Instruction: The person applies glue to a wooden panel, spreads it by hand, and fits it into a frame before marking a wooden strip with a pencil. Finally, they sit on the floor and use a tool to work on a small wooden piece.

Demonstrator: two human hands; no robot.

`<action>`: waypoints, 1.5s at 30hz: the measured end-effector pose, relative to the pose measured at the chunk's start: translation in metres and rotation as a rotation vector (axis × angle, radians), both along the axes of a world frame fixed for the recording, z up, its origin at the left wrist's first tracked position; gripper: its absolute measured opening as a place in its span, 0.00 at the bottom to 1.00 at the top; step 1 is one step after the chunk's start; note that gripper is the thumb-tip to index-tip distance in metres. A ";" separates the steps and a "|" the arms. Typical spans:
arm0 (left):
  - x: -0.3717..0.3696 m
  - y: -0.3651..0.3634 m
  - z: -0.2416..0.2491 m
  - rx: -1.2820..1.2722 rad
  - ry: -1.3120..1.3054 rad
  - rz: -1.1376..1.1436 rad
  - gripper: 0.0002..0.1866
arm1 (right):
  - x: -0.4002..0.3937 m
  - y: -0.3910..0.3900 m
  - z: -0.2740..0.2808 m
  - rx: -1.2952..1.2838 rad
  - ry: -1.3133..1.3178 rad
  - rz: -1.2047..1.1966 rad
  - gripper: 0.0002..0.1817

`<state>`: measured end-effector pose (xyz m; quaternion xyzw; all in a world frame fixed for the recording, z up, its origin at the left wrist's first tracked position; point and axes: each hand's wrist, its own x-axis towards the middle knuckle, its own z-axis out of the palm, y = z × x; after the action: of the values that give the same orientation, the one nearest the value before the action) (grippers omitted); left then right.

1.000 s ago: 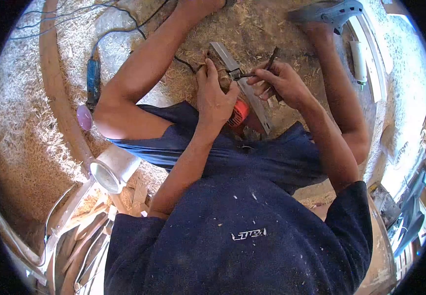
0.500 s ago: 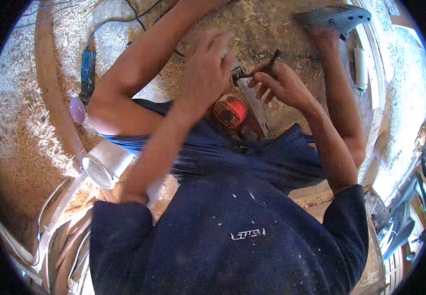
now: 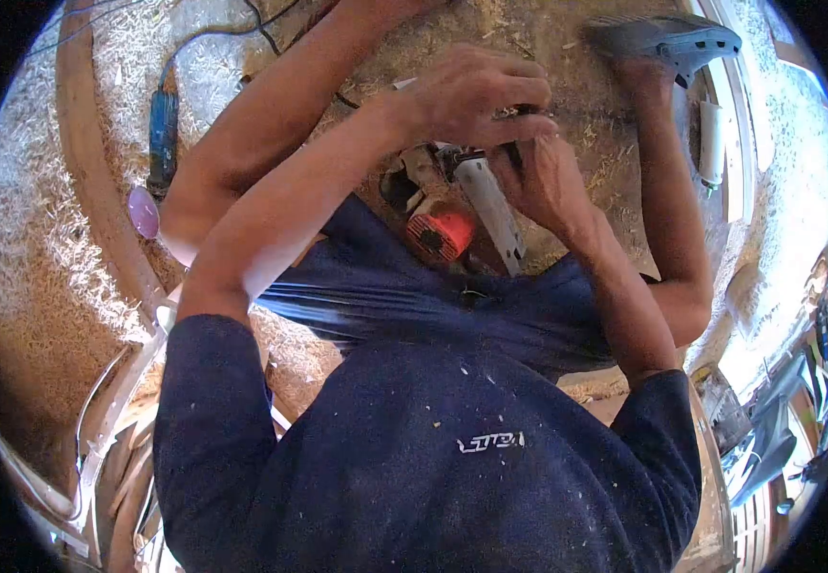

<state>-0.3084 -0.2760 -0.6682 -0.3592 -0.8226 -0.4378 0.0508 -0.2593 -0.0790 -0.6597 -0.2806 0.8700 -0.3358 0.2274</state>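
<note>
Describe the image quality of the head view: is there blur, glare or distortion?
Head view: strong fisheye bending, black corners; the left hand and its forearm slightly motion-blurred; bright overexposed floor at the right edge; the orange power tool fairly sharp.

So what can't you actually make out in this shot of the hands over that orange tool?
- Head view: the small dark tool the right hand holds is covered by the left hand; its tip is hidden.
- Where the hands meet the orange tool and its metal plate, the fingers hide the contact.
- The left arm is motion-blurred.
- The blue tool on the shavings is too small for detail.
</note>
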 end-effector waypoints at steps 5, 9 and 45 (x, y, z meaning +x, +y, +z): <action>-0.020 0.021 -0.011 0.133 -0.021 -0.129 0.19 | -0.001 -0.003 0.003 -0.041 0.005 -0.001 0.18; -0.034 0.030 -0.020 0.195 -0.072 -0.274 0.27 | 0.008 -0.001 0.005 -0.032 0.039 -0.080 0.17; -0.057 0.024 -0.006 0.515 -0.012 -0.188 0.23 | -0.068 0.011 0.032 0.101 0.202 0.656 0.17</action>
<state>-0.3653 -0.2518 -0.6745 -0.4065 -0.6477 -0.6374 0.0946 -0.3276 -0.0677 -0.6282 -0.5653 0.7672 -0.1719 0.2496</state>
